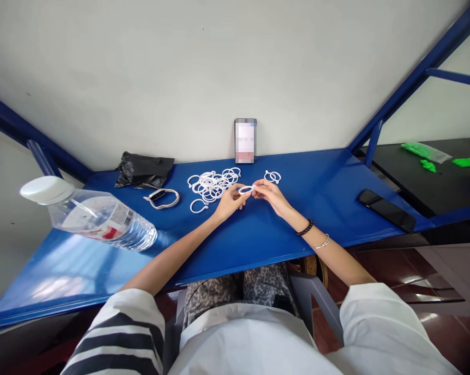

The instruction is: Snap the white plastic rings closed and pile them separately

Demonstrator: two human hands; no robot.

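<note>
Both my hands meet over the middle of the blue table (258,239), pinching one white plastic ring (246,190) between them. My left hand (230,202) grips its left side and my right hand (269,194) grips its right side. A heap of several more white rings (211,185) lies just left of my hands. One or two separate rings (273,176) rest just beyond my right hand. My right wrist carries a dark bead bracelet and a thin silver bangle.
A clear water bottle (98,216) with a white cap stands near left. A wristwatch (162,198) and a crumpled black bag (143,170) lie behind it. One phone (245,140) leans on the wall, another phone (387,210) lies at right. Green items (428,156) sit on a dark table.
</note>
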